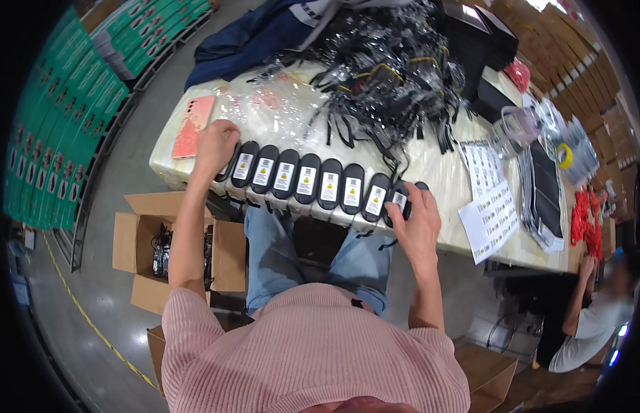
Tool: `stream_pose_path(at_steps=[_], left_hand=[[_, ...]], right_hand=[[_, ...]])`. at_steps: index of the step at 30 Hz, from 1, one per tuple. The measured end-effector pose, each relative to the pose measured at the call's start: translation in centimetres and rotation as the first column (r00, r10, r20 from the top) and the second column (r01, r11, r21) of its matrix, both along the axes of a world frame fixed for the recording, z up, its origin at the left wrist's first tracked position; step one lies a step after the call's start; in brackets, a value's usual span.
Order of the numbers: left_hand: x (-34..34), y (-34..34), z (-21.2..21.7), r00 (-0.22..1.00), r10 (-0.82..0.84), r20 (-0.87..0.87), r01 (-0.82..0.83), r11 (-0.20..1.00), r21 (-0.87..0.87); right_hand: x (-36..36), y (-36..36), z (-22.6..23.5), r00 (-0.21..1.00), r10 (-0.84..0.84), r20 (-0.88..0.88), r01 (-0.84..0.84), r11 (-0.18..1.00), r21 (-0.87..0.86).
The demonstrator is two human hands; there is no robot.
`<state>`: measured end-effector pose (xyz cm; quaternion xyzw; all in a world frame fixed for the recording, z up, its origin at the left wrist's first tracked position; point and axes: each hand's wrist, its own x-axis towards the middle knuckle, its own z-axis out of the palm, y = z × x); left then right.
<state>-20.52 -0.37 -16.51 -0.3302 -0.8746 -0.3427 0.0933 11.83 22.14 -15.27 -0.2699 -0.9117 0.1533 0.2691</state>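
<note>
A row of several black oval devices with white labels lies along the table's near edge, straps hanging from their lower ends. At the left end, my left hand has its fingers bent beside the leftmost device, which it partly covers; whether anything is in the fingers is hidden. At the right end my right hand grips a labelled device, thumb low at its label and fingers along its far side. Another dark device end shows beside those fingers. A pink-red phone-like slab lies next to my left hand.
Bagged black straps are heaped on the wrapped table. Label sheets and a clear pitcher sit at right. An open carton stands below left, green boxes beyond. A co-worker works at far right.
</note>
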Motion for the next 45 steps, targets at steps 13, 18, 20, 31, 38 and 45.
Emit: stream_pose_path(at_steps=[13, 18, 20, 31, 38, 45], left_hand=[[-1.6, 0.4, 0.1, 0.979, 0.072, 0.191, -0.066, 0.997, -0.040], [-2.5, 0.4, -1.0, 0.960, 0.270, -0.075, -0.272, 0.962, -0.010], [-2.0, 0.9, -0.6, 0.941, 0.274, -0.197, -0.309, 0.934, -0.180], [-4.5, 1.9, -0.4, 0.938, 0.332, 0.103, -0.325, 0.942, -0.085], [-0.1, 0.2, 3.3, 0.962, 0.014, 0.274, -0.191, 0.750, 0.633], [12.6, 0.5, 4.6, 0.629, -0.589, 0.508, -0.214, 0.497, 0.841]], right_hand=[[2.5, 0.3, 1.2, 0.962, -0.191, 0.193, 0.201, 0.979, -0.032], [2.1, 0.3, 1.3, 0.959, -0.186, 0.213, 0.219, 0.965, -0.142], [2.0, 0.6, 0.7, 0.969, -0.172, 0.175, 0.200, 0.968, -0.154], [2.8, 3.4, -1.8, 0.995, -0.076, 0.061, 0.087, 0.975, -0.202], [2.6, 3.0, 0.6, 0.827, -0.278, -0.488, -0.103, 0.780, -0.618], [-2.4, -4.7, 3.9, 0.726, 0.163, -0.668, -0.687, 0.182, -0.703]])
